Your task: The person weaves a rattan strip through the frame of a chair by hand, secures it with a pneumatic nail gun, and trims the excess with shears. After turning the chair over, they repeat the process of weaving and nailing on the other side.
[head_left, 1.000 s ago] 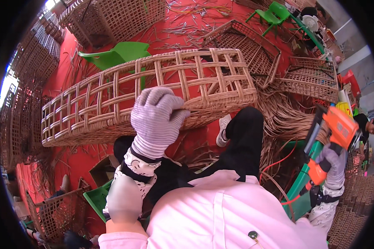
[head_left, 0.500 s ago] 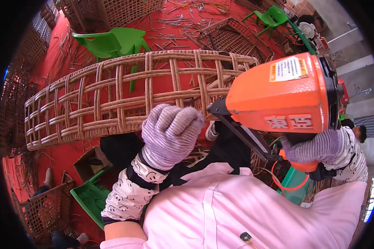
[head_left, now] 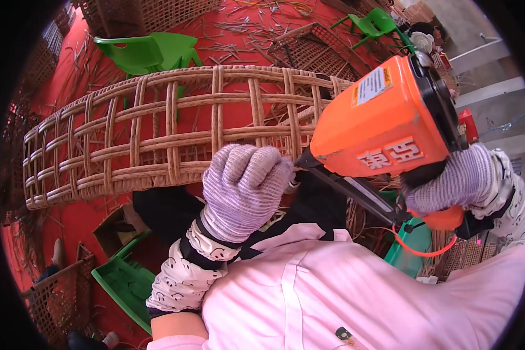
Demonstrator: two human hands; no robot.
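A long woven wicker frame with an open grid of brown strands lies across the view. My left hand, in a striped lilac knitted glove, is closed in a fist on its lower near rim. My right hand, gloved alike, grips the handle of an orange and black nail gun. The gun is tilted, and its black nose points left at the frame's near rim, right beside my left knuckles. What lies exactly under the nose and inside my left fist is hidden.
Green plastic chairs stand beyond the frame, another at the far right. Cut strands litter the red floor. Woven crates lie around. An orange air hose loops below the gun. A green seat is at lower left.
The nail gun has tilted, its rear end swinging up and left, with my right hand rising slightly rightward. The wicker frame has shifted a little left. My left hand keeps its hold.
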